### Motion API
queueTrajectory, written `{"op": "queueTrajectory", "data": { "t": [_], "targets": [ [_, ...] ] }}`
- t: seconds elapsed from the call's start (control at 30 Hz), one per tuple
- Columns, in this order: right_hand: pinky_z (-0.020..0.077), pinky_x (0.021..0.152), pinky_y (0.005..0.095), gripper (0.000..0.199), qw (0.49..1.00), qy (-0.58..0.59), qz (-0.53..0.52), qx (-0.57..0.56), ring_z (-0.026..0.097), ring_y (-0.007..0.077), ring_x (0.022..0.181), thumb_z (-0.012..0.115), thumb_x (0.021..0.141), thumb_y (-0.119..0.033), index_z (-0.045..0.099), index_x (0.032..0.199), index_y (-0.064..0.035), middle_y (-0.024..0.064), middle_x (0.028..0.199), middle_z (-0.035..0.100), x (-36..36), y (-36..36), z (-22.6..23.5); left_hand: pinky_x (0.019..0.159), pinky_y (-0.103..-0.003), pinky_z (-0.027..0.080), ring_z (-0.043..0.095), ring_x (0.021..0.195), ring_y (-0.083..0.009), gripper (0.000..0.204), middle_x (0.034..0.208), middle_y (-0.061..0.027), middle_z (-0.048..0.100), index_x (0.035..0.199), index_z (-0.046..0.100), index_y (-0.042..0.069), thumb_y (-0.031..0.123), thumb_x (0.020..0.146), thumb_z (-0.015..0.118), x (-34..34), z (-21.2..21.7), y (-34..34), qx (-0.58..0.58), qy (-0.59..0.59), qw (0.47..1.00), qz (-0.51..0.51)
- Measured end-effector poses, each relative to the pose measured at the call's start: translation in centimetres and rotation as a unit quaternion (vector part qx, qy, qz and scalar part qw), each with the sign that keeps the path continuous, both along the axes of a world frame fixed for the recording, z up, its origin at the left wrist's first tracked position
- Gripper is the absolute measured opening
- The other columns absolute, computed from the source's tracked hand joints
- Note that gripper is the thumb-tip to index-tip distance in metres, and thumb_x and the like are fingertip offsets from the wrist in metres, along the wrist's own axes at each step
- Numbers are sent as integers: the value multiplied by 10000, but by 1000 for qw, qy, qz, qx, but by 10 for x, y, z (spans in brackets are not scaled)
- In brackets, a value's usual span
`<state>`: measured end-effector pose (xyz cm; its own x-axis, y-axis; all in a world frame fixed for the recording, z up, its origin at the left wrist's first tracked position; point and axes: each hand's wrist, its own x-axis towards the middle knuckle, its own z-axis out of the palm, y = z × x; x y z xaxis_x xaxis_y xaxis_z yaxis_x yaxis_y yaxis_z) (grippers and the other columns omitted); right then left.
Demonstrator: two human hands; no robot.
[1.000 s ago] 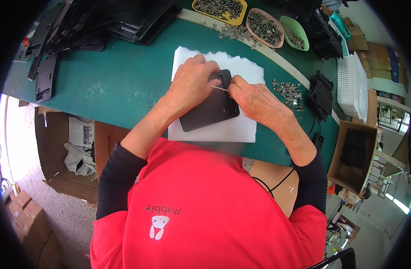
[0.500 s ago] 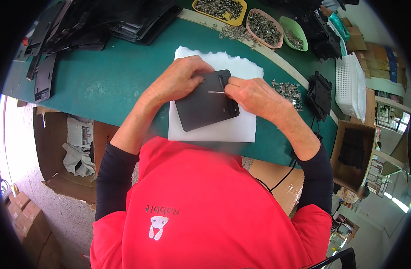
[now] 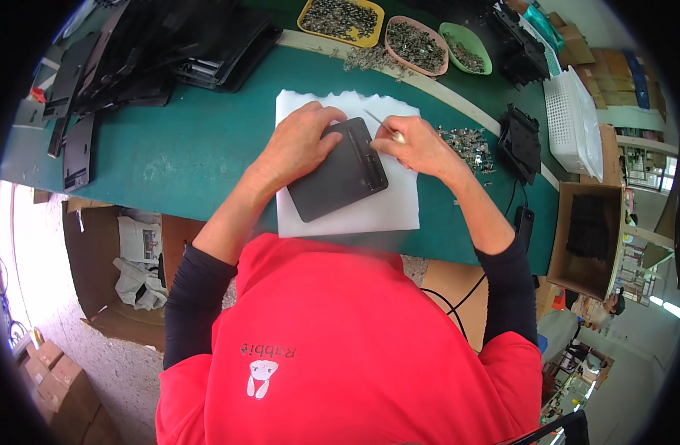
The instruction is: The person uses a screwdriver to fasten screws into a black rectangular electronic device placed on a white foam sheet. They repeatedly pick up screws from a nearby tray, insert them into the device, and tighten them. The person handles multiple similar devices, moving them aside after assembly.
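A flat black plastic panel (image 3: 331, 178) with rounded corners lies at a slant on a white foam sheet (image 3: 403, 211). My left hand (image 3: 301, 142) grips its upper left edge, the thumb lying on top. Along the panel's right side runs a slotted recess with small parts in it. My right hand (image 3: 423, 150) is closed around a slim tool with a thin metal shaft (image 3: 375, 119) and a pale handle; its exact kind is not clear. The shaft points up and left, off the panel's face, while the fingers are close to the panel's right edge.
Small metal parts (image 3: 469, 150) lie loose right of the foam. Yellow (image 3: 340, 34), pink (image 3: 390, 33) and green (image 3: 489, 65) trays of such parts stand at the back. Black panels (image 3: 229, 55) are piled far left. Black pieces (image 3: 519, 144) and a white basket (image 3: 569, 122) are at right.
The tool in my right hand has swung from lying level across the panel to pointing up and left, away from its face. My left hand keeps its hold; the view has shifted slightly.
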<state>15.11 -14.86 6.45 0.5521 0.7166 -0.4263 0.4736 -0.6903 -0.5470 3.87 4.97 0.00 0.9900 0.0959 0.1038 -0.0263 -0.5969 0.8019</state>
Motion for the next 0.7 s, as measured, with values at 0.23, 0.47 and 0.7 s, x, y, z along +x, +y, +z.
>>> {"op": "queueTrajectory", "data": {
  "t": [0.23,0.47,0.7],
  "targets": [
    [531,655,468,390,981,-185,21,62,654,404,737,500,875,-75,586,1254,-47,208,819,659,-60,-38,-13,744,-418,491,596,817,-312,286,864,-131,571,1185,681,128,161,908,615,-10,0,-14,68,3,994,80],
    [541,558,381,487,945,-327,28,1,668,289,630,558,833,-51,562,1320,-68,114,759,649,-86,-31,-26,713,-395,499,611,816,-290,321,859,-110,582,1188,692,149,264,888,668,-13,12,-28,135,1,985,104],
    [525,514,348,551,932,-359,42,-15,634,252,567,587,792,-6,568,1339,-78,88,715,617,-87,-30,-29,738,-399,499,614,852,-289,330,867,-103,604,1178,695,133,255,871,687,-11,12,-31,144,12,984,107]
  ]
}}
